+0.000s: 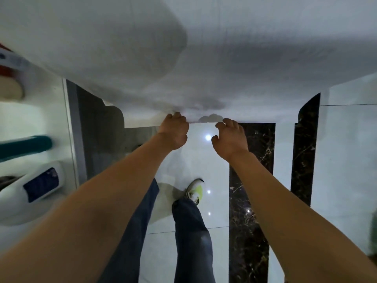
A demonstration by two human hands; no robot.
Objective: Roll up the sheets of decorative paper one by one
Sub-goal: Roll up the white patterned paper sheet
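Observation:
A large white sheet of decorative paper (pixel 204 58) spreads across the upper half of the view, its near edge lying on the glossy floor. My left hand (pixel 174 132) grips that near edge, fingers curled over it. My right hand (pixel 230 135) hovers just short of the edge to the right, fingers bent like a claw with nothing between them; whether the fingertips touch the paper is unclear. Both forearms reach forward from the bottom of the frame.
The floor is white tile (pixel 346 150) with dark marble strips (pixel 251 180). My legs in blue jeans and one shoe (pixel 195 190) stand below the hands. At left lie a teal roll (pixel 26 147), a white object with a blue label (pixel 40 186) and other blurred items.

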